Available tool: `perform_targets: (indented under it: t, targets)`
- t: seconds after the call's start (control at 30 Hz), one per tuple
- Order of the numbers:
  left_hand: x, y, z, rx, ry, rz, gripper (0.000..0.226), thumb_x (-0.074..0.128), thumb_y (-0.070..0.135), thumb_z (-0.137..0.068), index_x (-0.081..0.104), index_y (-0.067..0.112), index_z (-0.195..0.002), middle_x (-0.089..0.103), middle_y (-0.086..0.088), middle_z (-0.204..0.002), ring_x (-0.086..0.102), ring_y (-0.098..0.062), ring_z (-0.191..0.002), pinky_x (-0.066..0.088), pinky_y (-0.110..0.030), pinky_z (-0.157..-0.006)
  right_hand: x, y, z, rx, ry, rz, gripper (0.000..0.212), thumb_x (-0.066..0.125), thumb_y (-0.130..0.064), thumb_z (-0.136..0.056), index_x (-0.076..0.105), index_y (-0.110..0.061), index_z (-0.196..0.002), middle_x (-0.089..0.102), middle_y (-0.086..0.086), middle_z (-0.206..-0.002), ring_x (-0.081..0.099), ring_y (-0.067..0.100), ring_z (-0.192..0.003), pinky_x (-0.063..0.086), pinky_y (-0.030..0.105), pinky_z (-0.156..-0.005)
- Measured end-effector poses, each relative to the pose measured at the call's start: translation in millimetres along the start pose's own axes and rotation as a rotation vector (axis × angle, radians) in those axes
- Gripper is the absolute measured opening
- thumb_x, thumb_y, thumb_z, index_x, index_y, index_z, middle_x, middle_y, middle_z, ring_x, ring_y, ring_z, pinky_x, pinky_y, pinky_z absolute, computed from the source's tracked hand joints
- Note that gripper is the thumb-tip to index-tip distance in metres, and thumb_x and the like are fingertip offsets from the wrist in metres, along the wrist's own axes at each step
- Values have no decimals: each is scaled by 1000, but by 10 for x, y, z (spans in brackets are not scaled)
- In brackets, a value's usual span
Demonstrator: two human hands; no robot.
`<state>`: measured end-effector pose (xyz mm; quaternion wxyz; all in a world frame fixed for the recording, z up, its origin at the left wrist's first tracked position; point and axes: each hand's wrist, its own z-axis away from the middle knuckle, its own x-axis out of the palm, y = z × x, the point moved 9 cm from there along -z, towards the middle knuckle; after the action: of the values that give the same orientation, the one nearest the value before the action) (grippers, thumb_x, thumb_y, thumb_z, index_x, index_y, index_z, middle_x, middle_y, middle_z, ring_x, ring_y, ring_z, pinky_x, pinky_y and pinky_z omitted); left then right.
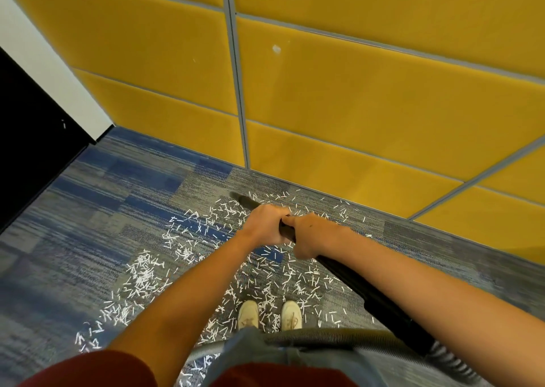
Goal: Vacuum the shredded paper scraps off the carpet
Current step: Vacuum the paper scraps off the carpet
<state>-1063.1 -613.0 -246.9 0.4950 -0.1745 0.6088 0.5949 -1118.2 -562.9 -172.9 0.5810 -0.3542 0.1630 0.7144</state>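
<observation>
Black vacuum wand point(380, 304) is gripped by the left hand point(262, 224), with the right hand point(312, 236) clasped round it just behind; white paper scraps point(144, 274) are strewn across the blue-grey carpet point(88, 209) beneath and around both hands.

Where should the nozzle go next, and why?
Probably draw the nozzle back toward the shoes: it sits at the far edge by the wall, while most scraps lie nearer. The left hand and right hand grip the wand.
</observation>
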Motion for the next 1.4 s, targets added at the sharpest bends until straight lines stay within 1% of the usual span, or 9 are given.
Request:
perform_targets:
  t: [0.17,0.37,0.47,0.57,0.8,1.07,1.2,1.3,1.4]
  targets:
    - [-70,-134,177,-60,16,-20,18,68,25,-71,65,11,-82,68,-3,-75,63,-24,-71,49,-31,-62,21,-200,11,-72,-24,6,64,55,-9,-88,30,-17,-146,50,5,-103,51,18,-80,45,26,-67]
    - [-135,-312,383,-155,42,0,24,59,32,-69,64,14,-84,69,-2,-76,65,-23,-73,52,-34,-67,20,-398,-13,-116,-7,79,61,55,-14,-90,31,-20,-145,45,1,-94,45,13,-67,37,21,-51]
    - [-143,-434,518,-215,65,35,20,62,29,-71,64,14,-84,69,-2,-78,63,-20,-71,53,-33,-71,69,-515,-69,-141,17,89,58,55,-16,-90,33,-20,-144,54,6,-112,50,18,-81,48,28,-69]
    - [-108,-565,680,-257,81,30,17,65,18,-78,66,11,-94,70,-1,-85,56,-11,-68,50,-23,-72,203,-655,-127,-151,-2,93,62,55,-14,-88,30,-19,-145,53,8,-112,56,24,-92,52,36,-84]
    - [-189,-578,743,-298,165,31,21,63,14,-81,65,14,-102,70,-2,-91,56,-13,-72,46,-20,-70,160,-690,-203,-132,12,104,61,54,-15,-87,31,-19,-144,44,-1,-82,51,18,-77,49,29,-72]
    - [-91,-503,666,-229,64,-38,15,64,21,-79,60,17,-93,67,1,-91,62,-17,-85,52,-32,-84,227,-588,-198,-107,9,59,54,59,-16,-85,39,-14,-135,49,0,-88,52,18,-79,53,29,-78]
    - [-47,-482,661,-142,89,49,16,70,15,-75,60,21,-86,62,9,-98,42,-4,-103,41,-31,-100,295,-570,-211,-116,-9,99,56,60,-16,-86,36,-12,-137,45,2,-92,52,19,-81,51,28,-75]
    - [-71,-466,646,-145,75,43,21,70,18,-74,52,28,-78,62,10,-89,51,-9,-92,47,-30,-87,271,-539,-222,-116,12,118,61,62,-21,-84,34,-18,-139,45,1,-95,51,19,-82,49,28,-73]
    - [-125,-460,627,-156,84,20,22,67,21,-75,49,32,-75,63,8,-82,57,-13,-82,40,-21,-71,224,-536,-197,-144,16,117,68,66,-37,-80,35,-22,-138,49,0,-95,53,19,-83,51,30,-75]
